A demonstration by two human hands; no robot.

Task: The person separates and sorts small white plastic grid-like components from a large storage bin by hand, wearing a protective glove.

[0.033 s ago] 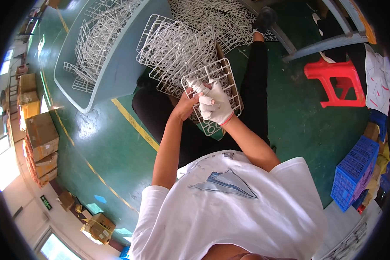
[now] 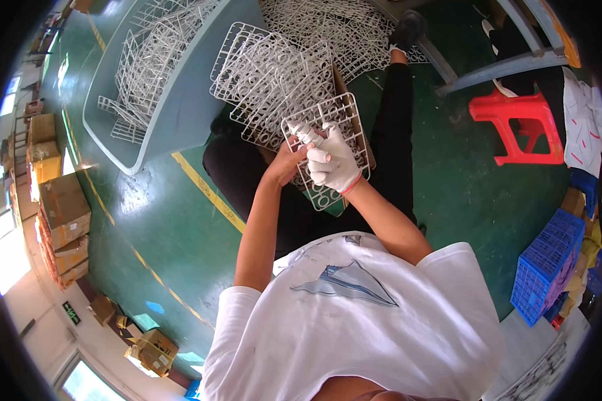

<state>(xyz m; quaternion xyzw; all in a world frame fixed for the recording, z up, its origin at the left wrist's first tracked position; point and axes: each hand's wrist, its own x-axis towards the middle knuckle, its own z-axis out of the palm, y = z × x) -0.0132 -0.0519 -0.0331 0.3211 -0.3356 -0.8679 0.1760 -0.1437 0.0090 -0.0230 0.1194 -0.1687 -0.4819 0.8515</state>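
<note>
My left hand (image 2: 285, 165), bare at the back, is closed at the left side of a white plastic frame (image 2: 341, 107) with moulded rings. A short stack of ribbed white pieces (image 2: 306, 132) shows at its fingers; whether these are loose rings or finger wraps I cannot tell. My right hand (image 2: 334, 164) wears a white glove with a bare fingertip showing. Its fingers curl over the frame, against the ribbed pieces, and hide what they grip. Beneath and beyond lies a pile of similar frames (image 2: 267, 73) in front of my body, between my legs.
At the left stands a large grey-blue tub (image 2: 180, 110) holding more white frames. Another heap of frames (image 2: 341, 30) covers the floor ahead. A red stool (image 2: 478, 107), metal legs (image 2: 495, 72) and a blue crate (image 2: 548, 267) are at the right; cardboard boxes (image 2: 63, 204) line the left.
</note>
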